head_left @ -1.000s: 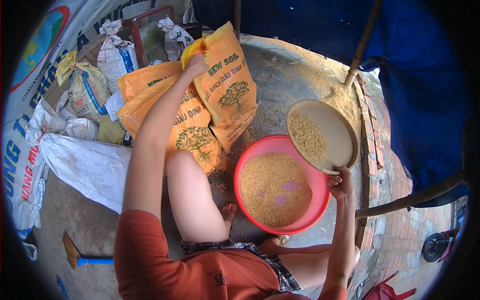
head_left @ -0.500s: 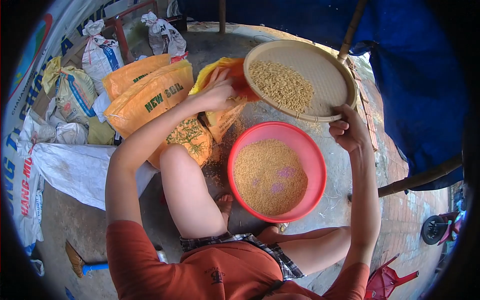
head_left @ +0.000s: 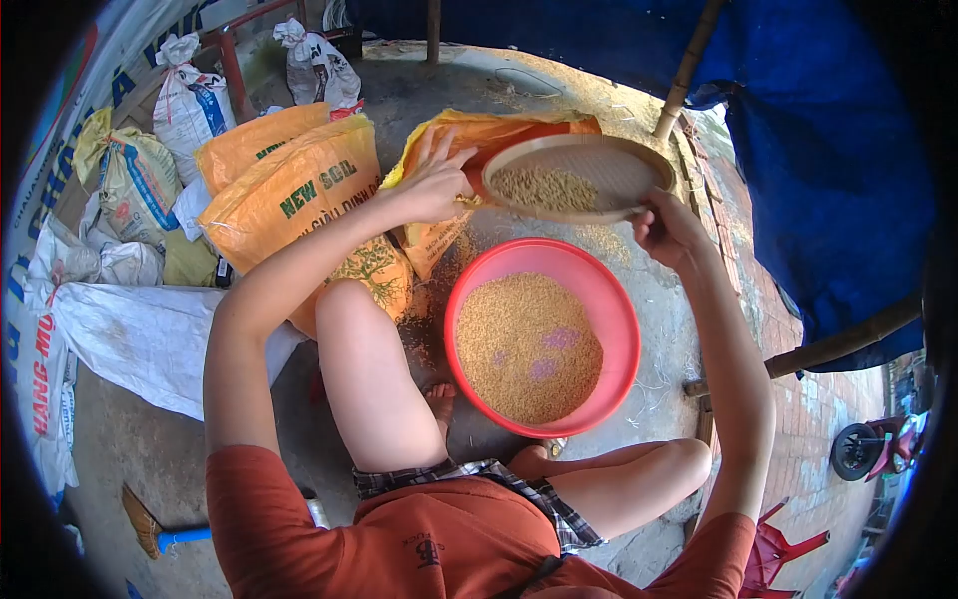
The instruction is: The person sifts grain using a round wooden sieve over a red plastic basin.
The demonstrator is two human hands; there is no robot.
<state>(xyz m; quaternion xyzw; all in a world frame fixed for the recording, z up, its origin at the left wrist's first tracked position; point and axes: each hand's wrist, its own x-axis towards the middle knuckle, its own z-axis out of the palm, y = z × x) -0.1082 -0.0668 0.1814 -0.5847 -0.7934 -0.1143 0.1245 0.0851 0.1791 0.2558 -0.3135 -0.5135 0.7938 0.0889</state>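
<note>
The person squats on a concrete floor [head_left: 599, 80] and holds a round woven tray [head_left: 577, 178] tilted toward the mouth of an orange sack [head_left: 469, 190]. The right hand [head_left: 667, 232] grips the tray's near rim, fingers curled closed over the edge. The left hand [head_left: 437, 180] is at the sack's mouth, beside the tray's left rim, with fingers spread; it seems to hold the sack open, though whether it actually pinches the cloth or just presses on it I cannot tell.

On the tray lies a small heap of husky grain [head_left: 544, 187], gathered on the side nearest the sack — it sits on the tray, not yet in the sack. Just below the tray stands a red basin [head_left: 626, 309] on the floor, between the person's knees, holding a wide layer of finer golden grain [head_left: 527, 344].

Judging by this, the sifted part is already in the basin and the coarse remainder on the tray is about to be emptied — that tipping is the step not yet done. The basin is well filled, but not to its rim.

More orange sacks [head_left: 299, 190] lean to the left, white bags [head_left: 185, 100] stand behind them, and a broom [head_left: 160, 529] lies at the lower left.
</note>
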